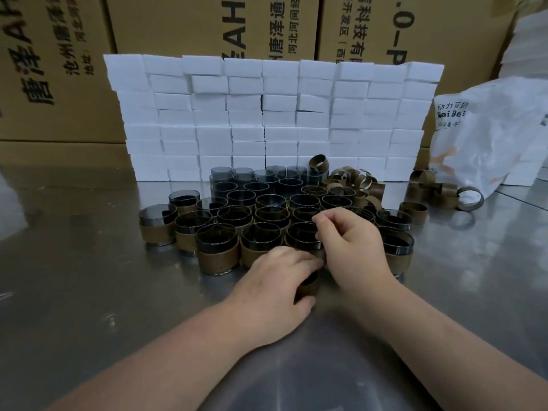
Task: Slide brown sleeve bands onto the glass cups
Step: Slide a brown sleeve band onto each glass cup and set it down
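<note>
A brown sleeve band [308, 287] is gripped in the left hand [272, 283], thumb below it and fingers curled over its top, low on the metal table [89, 262] and just in front of the nearest row of cups. Its dark opening appears turned upward, so its axis is judged to stand roughly upright; whether a glass is already inside cannot be told, because the fingers cover it.

The right hand [355, 247] is held just beside and slightly beyond the left one. Its fingers are curled, with thumb and forefinger close together above the rim of a banded cup [302, 238] in the front row. If something is pinched there, it cannot be seen.

The front rows are already sleeved, while the bare glass cups [237, 180] stand at the rear, well apart from both hands. The loose bands [353, 179] are heaped at the rear right (nearer to the right hand). For the next move, a bare cup must probably be fetched from behind, over the finished ones, and its axis aligned with the band's.
</note>
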Available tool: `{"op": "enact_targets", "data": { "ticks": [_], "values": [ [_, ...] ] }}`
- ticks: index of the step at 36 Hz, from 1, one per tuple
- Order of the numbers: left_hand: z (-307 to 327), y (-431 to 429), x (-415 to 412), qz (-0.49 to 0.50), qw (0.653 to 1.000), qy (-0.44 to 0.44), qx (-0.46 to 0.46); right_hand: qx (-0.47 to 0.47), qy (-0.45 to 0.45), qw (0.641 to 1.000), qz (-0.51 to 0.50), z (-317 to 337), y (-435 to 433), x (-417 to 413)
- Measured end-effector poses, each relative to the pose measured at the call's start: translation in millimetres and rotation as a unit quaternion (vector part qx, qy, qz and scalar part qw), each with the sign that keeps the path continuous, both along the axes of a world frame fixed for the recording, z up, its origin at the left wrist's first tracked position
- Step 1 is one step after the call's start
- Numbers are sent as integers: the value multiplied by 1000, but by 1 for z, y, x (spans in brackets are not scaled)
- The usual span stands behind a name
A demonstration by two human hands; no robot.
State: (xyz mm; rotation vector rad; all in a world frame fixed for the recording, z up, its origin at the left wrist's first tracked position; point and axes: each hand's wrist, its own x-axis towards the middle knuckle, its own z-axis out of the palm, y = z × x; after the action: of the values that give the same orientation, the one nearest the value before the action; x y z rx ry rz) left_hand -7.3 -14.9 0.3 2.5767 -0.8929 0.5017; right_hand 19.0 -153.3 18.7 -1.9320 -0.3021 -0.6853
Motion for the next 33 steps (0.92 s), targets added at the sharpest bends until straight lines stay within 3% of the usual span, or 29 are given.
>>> {"op": "enact_targets", "data": {
  "ticks": [6, 14, 18, 22, 26, 33],
  "values": [
    [-3, 0, 1, -5, 999, 32, -16, 42, 27, 998, 26, 20, 8, 14],
    [-8, 1, 5, -21, 998, 32, -54, -185, 89, 978, -29, 49, 14, 81],
    [-10, 1, 7, -29, 997, 43, -64, -330, 142, 932, -42, 68, 22, 124],
    [-10, 2, 9, -39, 996, 33, -68, -415, 178, 890, -60, 77, 32, 154],
    [-11, 3, 8, -50, 996, 32, -72, -524, 204, 823, -77, 71, 41, 177],
    [-11, 4, 10, -53, 995, 31, -75, -625, 226, 740, -101, 63, 51, 197]
  ]
}}
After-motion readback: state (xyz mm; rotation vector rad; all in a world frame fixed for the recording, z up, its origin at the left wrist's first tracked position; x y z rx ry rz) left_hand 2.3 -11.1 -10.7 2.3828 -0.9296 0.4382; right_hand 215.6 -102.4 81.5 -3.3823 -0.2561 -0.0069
